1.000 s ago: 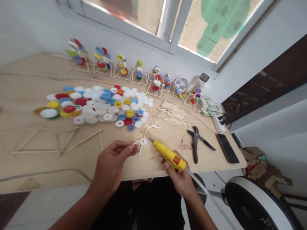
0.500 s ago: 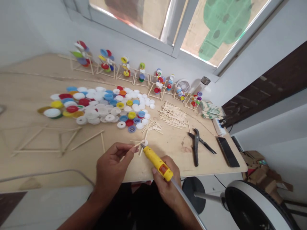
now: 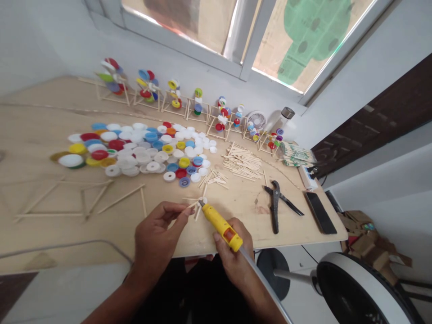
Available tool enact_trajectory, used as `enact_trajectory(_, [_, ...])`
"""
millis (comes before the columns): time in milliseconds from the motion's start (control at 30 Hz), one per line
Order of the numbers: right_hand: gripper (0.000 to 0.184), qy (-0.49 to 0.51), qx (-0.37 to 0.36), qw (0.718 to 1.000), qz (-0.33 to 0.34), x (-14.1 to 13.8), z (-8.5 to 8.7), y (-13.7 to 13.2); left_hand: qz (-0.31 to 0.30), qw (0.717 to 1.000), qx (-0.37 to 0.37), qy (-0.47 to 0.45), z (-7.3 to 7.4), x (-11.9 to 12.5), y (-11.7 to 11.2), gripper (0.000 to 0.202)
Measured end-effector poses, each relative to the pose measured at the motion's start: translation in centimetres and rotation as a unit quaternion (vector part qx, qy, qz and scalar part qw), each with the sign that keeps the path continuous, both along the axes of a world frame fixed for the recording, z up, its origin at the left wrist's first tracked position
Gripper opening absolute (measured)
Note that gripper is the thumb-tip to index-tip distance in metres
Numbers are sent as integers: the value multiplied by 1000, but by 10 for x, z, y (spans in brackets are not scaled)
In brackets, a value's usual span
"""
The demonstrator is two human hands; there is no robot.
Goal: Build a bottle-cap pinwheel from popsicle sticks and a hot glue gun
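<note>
Between the thumb and forefinger of my left hand (image 3: 158, 234) is a thin wooden stick (image 3: 193, 204). Its far end meets a small white bottle cap (image 3: 204, 200), from which other sticks point outward. My right hand (image 3: 234, 245) is wrapped round a yellow glue gun (image 3: 221, 226). The gun's nozzle touches or almost touches the stick's end by the cap; the exact contact is too small to tell. A long glue stick (image 3: 261, 276) runs out of the gun's rear, over my right forearm.
Loose bottle caps (image 3: 145, 155) spread over the table's left half. Sticks (image 3: 241, 161) lie heaped at centre right, near black pliers (image 3: 276, 204) and a phone (image 3: 320, 213). Stick frames with cap wheels (image 3: 198, 105) line the wall. A stick frame (image 3: 54, 215) lies at left.
Hands, stick and glue gun stay almost in place, the nozzle still at the cap. The whole view has shifted very slightly.
</note>
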State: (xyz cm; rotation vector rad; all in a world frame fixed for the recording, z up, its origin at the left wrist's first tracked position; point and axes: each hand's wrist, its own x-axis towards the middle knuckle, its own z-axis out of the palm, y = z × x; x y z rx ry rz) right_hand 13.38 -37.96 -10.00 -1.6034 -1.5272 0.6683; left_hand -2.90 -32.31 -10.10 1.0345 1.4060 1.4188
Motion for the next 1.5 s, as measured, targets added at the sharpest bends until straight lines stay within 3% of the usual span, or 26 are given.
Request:
enact_trajectory(500, [22,-45,37,998,3,0,-2,1,11,1000,2,-17,0,-1,0,19])
enact_trajectory(1100, [18,-18,16,999,-26,9,-8,6,31,995,-21,-94,2,1,0,19])
enact_trajectory(1300, [16,-52,51,996,-54,39,2,15,31,983,-82,-161,6,2,4,23])
enact_trajectory(1500, [15,-185,166,965,-84,109,-4,22,31,977,-102,-183,0,-2,5,24])
